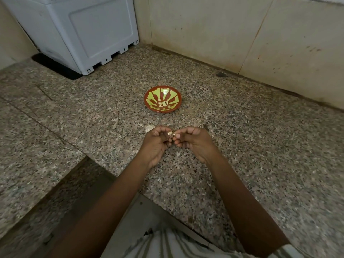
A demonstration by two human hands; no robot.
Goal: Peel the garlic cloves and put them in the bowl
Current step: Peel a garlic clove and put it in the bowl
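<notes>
A small garlic clove [172,135] is pinched between the fingertips of both hands above the granite counter. My left hand [156,144] curls round it from the left and my right hand [193,142] pinches it from the right. Beyond the hands stands a red bowl with a green pattern [149,97], with several peeled cloves [163,104] lying in its bottom. A pale garlic bulb [149,128] peeks out just behind my left hand, mostly hidden.
The speckled granite counter [242,138] runs to a tiled wall [242,34] at the back and right. A white plastic appliance [83,32] on a black mat stands at the back left. The counter's front edge steps down at the lower left.
</notes>
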